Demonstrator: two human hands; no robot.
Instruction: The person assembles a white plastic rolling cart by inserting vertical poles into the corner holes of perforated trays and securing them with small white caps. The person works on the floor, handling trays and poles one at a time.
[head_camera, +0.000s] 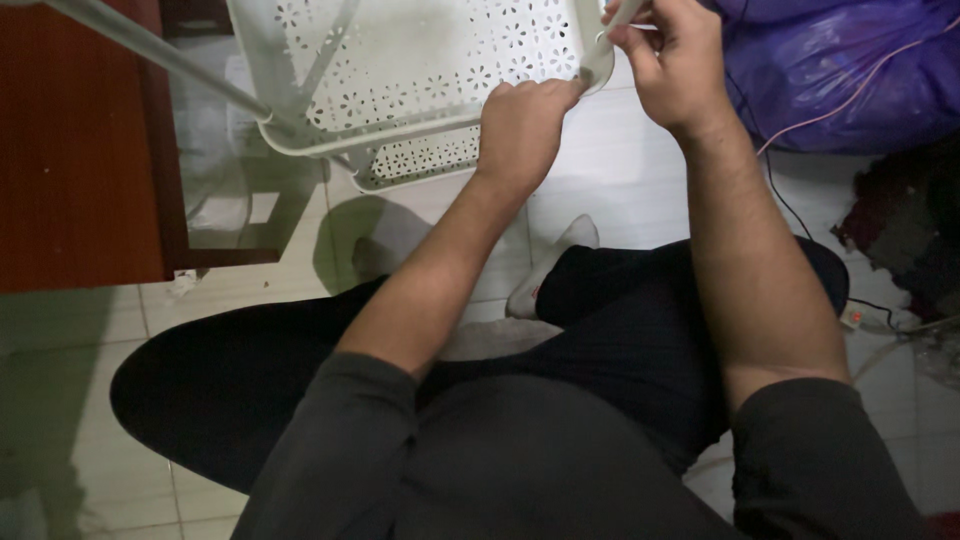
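A: What lies at the upper right of the frame?
B: A purple bag, with a thin pink cord across it and a dark cloth just below.
A: And at the left?
B: A red-brown wooden panel fills the upper left, standing on the pale tiled floor.
A: In the middle?
B: A white sock, beside dark trousers.

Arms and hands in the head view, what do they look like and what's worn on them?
Both arms are bare from the elbow down, with dark grey long sleeves pushed up above the elbows. The left hand and right hand are bare: no gloves, and no watch, ring or bracelet shows. Some hair shows on the right forearm. The sleeves are plain, without markings.
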